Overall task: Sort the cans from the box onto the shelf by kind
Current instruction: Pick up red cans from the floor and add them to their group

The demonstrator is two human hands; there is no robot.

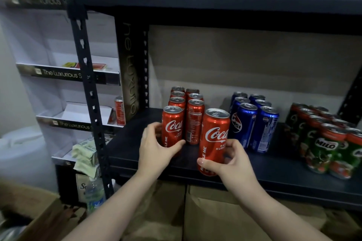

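— Cardboard box (23, 219) near left; status of hands?

— Right hand (227, 160) grasps a Coke can (214, 139) at the shelf (274, 174) front edge. Left hand (156, 146) curls round the front Coke can (172, 125).

— Step?

— Placing Coke. Next, I judge: slide it far-left, beside the red rows, clear of the Pepsi cans (252, 123).
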